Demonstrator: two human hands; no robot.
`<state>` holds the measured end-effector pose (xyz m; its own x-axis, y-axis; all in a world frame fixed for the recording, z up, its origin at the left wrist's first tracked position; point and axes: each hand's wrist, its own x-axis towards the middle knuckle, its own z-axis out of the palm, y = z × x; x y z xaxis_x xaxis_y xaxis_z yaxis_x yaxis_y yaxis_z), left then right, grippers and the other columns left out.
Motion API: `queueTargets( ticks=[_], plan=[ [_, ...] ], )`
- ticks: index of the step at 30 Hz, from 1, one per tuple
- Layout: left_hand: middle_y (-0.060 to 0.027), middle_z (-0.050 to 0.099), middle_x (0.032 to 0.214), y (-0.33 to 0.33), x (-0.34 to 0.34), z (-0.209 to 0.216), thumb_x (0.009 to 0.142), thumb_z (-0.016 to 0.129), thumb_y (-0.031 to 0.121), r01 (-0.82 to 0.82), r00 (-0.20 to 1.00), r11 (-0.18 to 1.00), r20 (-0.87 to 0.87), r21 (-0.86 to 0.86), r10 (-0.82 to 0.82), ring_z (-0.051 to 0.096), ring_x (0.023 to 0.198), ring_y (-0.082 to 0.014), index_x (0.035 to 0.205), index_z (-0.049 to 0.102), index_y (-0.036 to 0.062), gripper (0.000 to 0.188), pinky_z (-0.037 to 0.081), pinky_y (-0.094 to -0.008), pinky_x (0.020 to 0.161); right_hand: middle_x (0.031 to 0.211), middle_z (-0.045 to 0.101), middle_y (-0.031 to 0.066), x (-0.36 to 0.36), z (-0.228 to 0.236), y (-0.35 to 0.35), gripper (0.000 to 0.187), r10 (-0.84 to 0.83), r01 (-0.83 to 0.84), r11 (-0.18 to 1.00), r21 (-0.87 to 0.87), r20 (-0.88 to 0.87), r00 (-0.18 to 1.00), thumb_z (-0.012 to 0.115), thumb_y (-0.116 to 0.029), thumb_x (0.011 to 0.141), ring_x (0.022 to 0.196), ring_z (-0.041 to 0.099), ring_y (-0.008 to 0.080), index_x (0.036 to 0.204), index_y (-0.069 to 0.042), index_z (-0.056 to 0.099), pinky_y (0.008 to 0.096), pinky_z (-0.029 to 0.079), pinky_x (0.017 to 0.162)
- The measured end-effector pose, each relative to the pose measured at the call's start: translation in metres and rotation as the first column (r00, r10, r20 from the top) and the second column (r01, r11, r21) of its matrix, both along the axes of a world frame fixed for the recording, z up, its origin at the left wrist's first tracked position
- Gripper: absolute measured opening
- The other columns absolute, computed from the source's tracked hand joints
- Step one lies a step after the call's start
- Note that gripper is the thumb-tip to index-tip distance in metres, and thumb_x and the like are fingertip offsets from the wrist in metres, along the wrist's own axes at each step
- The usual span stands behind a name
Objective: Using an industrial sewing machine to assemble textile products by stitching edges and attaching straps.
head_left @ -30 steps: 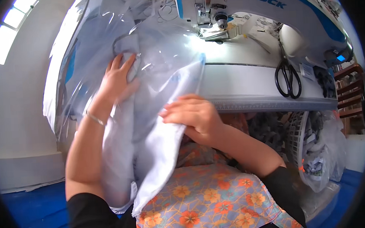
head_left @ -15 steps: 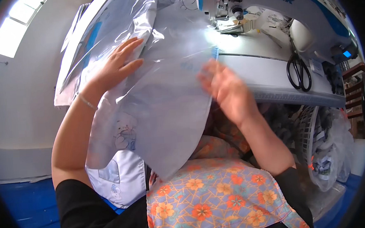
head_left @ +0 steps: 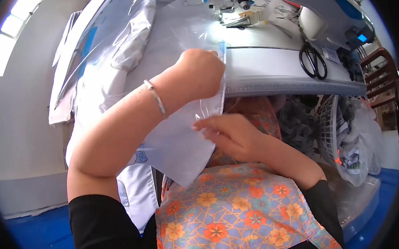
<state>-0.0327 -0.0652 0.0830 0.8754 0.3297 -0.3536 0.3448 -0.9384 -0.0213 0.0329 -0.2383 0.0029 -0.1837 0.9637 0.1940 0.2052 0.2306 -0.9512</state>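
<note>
A translucent, glossy plastic sheet [head_left: 178, 157] with a blue-stitched right edge hangs from the sewing table over my lap. My left hand [head_left: 201, 75] is closed in a fist at that edge; its fingertips are hidden behind the hand. Lower down, my right hand [head_left: 231, 134] has its thumb and fingers drawn together on the sheet, slightly blurred. Just beyond the left hand stands the sewing machine [head_left: 338, 13], its lit needle area [head_left: 232, 14] above and to the right. More glossy white material [head_left: 132, 42] lies bunched at the left.
Black-handled scissors [head_left: 313, 61] and metal tweezers [head_left: 281, 28] lie on the white sewing table [head_left: 264, 60]. Below its right end stands a white plastic basket [head_left: 328, 126] with scraps and a clear bag. White fabric [head_left: 138, 195] hangs near my left elbow. A wooden chair [head_left: 382, 79] is at far right.
My left hand has crossed rightward from the bunched material to the stitched edge and closed. My right hand has come down and left along the sheet. The view has shifted slightly.
</note>
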Motion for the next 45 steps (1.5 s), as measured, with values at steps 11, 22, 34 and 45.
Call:
queueTargets(
  ticks=[11,22,34,45],
  plan=[
    [-0.0277,0.06,0.132,0.003,-0.01,-0.052,0.084,0.055,0.008,0.157,0.786,0.946,0.616,-0.284,0.054,0.066,0.087,-0.0438,0.076,0.059,-0.0081,0.019,0.055,-0.0428,0.079,0.111,0.071,0.0161,0.018,-0.039,0.014,0.029,-0.477,0.251,0.779,0.574,0.283,0.832,0.073,-0.014,0.075,0.114,0.066,0.0338,0.103,-0.006,0.074,0.0487,0.048,0.104],
    [-0.0254,0.062,0.123,-0.019,0.013,-0.058,0.091,0.053,0.006,-0.106,0.682,0.931,0.656,-0.349,0.324,0.062,0.11,-0.0395,0.102,0.061,-0.0065,0.018,0.05,-0.0426,0.097,0.107,0.073,0.0161,0.053,-0.032,0.021,0.026,-0.418,0.261,0.796,0.547,0.184,0.889,0.073,-0.01,0.077,0.105,0.069,0.0352,0.101,0.0,0.073,0.045,0.053,0.099],
    [-0.0235,0.058,0.133,0.015,0.042,-0.06,0.085,0.065,0.009,-0.048,0.739,0.978,0.651,-0.203,0.171,0.059,0.117,-0.0401,0.116,0.062,-0.0075,0.035,0.048,-0.0423,0.102,0.114,0.071,0.012,0.069,-0.032,0.035,0.024,-0.415,0.113,0.796,0.594,0.401,0.817,0.064,-0.009,0.083,0.114,0.065,0.033,0.105,-0.004,0.072,0.0477,0.052,0.099],
    [-0.0153,0.066,0.127,-0.013,0.016,-0.076,0.09,0.066,0.002,-0.157,0.687,0.986,0.712,-0.053,0.147,0.062,0.119,-0.0331,0.113,0.066,-0.0029,0.024,0.048,-0.0405,0.101,0.093,0.07,0.0039,0.317,-0.066,-0.238,0.015,-0.934,0.953,-0.265,0.144,0.208,-0.291,0.065,-0.008,0.094,0.083,0.063,0.0112,0.107,-0.001,0.068,0.0253,0.049,0.076]
  ],
)
